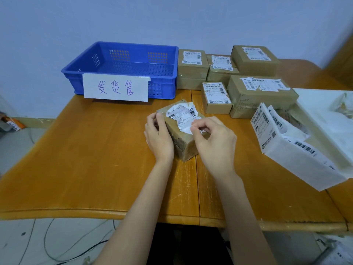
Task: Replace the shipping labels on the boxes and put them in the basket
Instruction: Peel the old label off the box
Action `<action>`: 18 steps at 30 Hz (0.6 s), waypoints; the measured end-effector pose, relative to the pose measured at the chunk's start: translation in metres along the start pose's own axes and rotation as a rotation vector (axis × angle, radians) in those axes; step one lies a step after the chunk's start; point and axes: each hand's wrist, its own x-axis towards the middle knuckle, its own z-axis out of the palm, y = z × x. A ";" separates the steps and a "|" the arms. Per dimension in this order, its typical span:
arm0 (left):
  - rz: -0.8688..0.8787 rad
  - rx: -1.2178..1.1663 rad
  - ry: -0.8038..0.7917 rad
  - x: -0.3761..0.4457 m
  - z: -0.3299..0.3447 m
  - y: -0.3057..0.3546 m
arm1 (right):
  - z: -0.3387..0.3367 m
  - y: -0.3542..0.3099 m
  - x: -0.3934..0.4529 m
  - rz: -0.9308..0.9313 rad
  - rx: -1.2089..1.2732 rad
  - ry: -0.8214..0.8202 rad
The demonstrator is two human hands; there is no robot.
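A small cardboard box [184,144] lies on the wooden table [95,150] in front of me, with a torn, wrinkled shipping label [182,116] on its top. My left hand [158,136] grips the box's left side. My right hand [214,142] pinches the label's near right edge, which is lifted off the cardboard. The blue plastic basket [168,60] stands at the back left, with a handwritten paper sign [115,87] taped to its front. A stack of fresh labels on backing sheets [282,142] lies to the right.
Several more labelled cardboard boxes [256,94] are piled at the back right of the table. A white plastic bag [328,115] lies at the far right. Cables run over the floor [57,243] below the table's front edge.
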 end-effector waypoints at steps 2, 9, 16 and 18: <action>0.002 0.003 0.000 0.000 0.000 -0.001 | -0.006 -0.001 0.004 0.047 0.055 -0.060; -0.010 -0.012 0.003 0.001 -0.001 -0.001 | -0.019 -0.002 -0.002 0.035 0.144 -0.234; -0.007 -0.009 -0.007 0.001 -0.002 -0.001 | -0.003 0.005 -0.008 0.012 0.054 -0.078; 0.000 -0.005 -0.009 0.000 -0.002 -0.001 | 0.001 0.005 -0.007 0.020 0.022 -0.025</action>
